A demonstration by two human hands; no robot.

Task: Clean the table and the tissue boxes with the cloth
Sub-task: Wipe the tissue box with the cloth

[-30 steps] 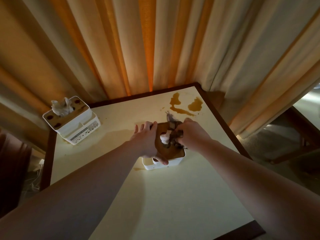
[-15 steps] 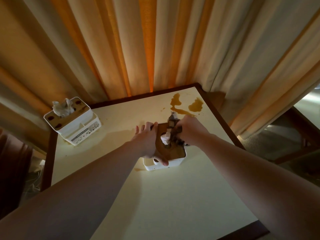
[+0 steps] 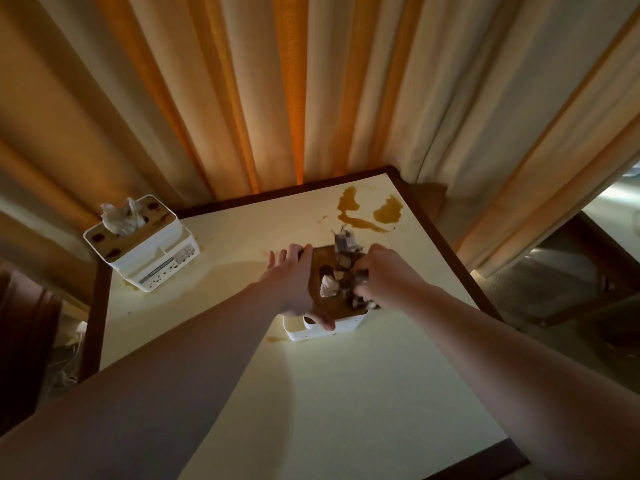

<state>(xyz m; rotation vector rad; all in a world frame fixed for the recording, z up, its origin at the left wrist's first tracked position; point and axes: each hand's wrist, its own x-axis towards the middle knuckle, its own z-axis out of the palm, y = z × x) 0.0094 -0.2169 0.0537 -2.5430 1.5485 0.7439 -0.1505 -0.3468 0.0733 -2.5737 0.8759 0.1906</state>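
Note:
A white tissue box (image 3: 343,327) with a brown lid stands near the middle of the cream table (image 3: 311,393). My left hand (image 3: 294,282) grips its left side, thumb hooked over the near edge. My right hand (image 3: 384,275) grips a crumpled dark cloth (image 3: 346,251) and presses it on the lid beside the tissue (image 3: 328,285) sticking out. A second white tissue box (image 3: 145,251), with brown spots on its lid, sits at the table's far left corner. Brown spilled liquid (image 3: 367,213) lies on the table's far right corner.
Cream and orange curtains (image 3: 311,98) hang close behind the table. The table has a dark wooden rim (image 3: 446,244). A small brown smear (image 3: 275,339) marks the table left of the near box. Dark furniture (image 3: 588,271) stands to the right.
My right hand has rubbed the cloth back and forth a little over the lid. My left hand and the box have stayed in place.

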